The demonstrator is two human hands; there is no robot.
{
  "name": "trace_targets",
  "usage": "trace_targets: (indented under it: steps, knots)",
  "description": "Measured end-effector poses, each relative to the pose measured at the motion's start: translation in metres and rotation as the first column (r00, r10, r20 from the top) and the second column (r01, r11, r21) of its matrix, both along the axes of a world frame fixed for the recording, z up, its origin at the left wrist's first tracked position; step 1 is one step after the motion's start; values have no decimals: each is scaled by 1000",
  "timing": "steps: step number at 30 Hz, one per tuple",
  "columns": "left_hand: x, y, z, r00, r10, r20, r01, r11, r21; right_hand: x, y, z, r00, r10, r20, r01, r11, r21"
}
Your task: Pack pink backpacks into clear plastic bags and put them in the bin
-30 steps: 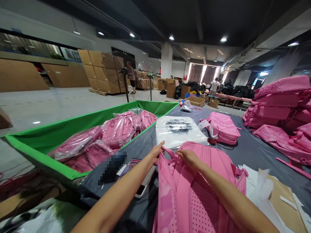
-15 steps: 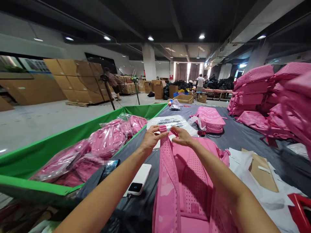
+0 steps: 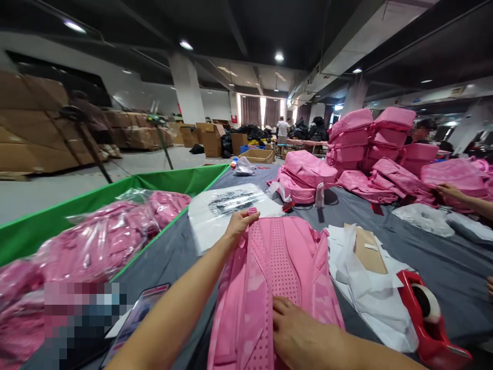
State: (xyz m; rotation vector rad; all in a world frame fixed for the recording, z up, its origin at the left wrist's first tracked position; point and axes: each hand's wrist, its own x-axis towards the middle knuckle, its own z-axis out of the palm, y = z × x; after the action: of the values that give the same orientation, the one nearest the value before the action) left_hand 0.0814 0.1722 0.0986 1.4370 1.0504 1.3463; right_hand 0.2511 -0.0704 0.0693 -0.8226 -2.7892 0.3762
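A pink backpack lies on the grey-covered table with its perforated back panel up. At its top end, my left hand is closed in a pinch on a small striped pink end of the shoulder strap. Lower down, my right hand is curled against that same strap, its fingers wrapped at the strap's inner edge; the fingertips are partly hidden. Just beyond the left hand lies a white printed plastic bag.
Left is a green-walled bin of plastic-wrapped pink backpacks. A phone lies near my left forearm. Right are white papers and a red tape dispenser. Stacked pink backpacks stand behind; a co-worker's hand touches one.
My right hand has moved from the strap's top end down to its middle. The left hand keeps its pinch on the strap end. The view has turned right, and another backpack has appeared at the back.
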Motion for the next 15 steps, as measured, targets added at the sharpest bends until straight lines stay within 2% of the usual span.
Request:
trace_targets:
  steps: [2,3,4,5,6,7,8,9,10,11,12,13,15]
  knots:
    - [16,2,-20,993,67,-93,-65,998,18,29,-14,10,997,-73,3,73,994,-84]
    - [21,1,-28,985,108,-133,-105,994,34,46,-13,18,986,-163,-26,159,979,-131]
    - [24,0,-34,976,150,-160,-143,988,50,65,-6,25,952,-299,-71,284,944,-167]
    - [26,-1,-37,962,193,-192,-181,981,76,85,6,33,876,-466,-122,441,878,-189]
    - [28,-1,-38,941,235,-242,-211,970,122,104,22,39,736,-655,-171,622,754,-210]
    - [31,-2,-37,911,271,-310,-221,957,189,123,42,44,566,-799,-204,773,600,-207]
    - [34,-3,-34,874,293,-387,-197,943,269,139,64,46,405,-891,-207,867,446,-223]
    - [40,-5,-30,837,283,-468,-118,929,351,152,86,46,258,-949,-181,916,300,-267]
    - [47,-6,-27,803,242,-545,5,911,412,161,107,45,181,-971,-155,931,220,-292]
    - [57,-8,-24,775,175,-607,146,885,442,167,126,43,130,-983,-127,932,165,-322]
    - [68,-10,-22,756,89,-648,280,851,444,168,142,41,113,-987,-111,928,144,-342]
    - [81,-12,-21,737,7,-676,391,812,435,166,154,40,117,-987,-114,924,150,-351]
    - [107,-16,-22,702,-100,-705,525,741,418,157,167,40,127,-977,-174,923,181,-340]
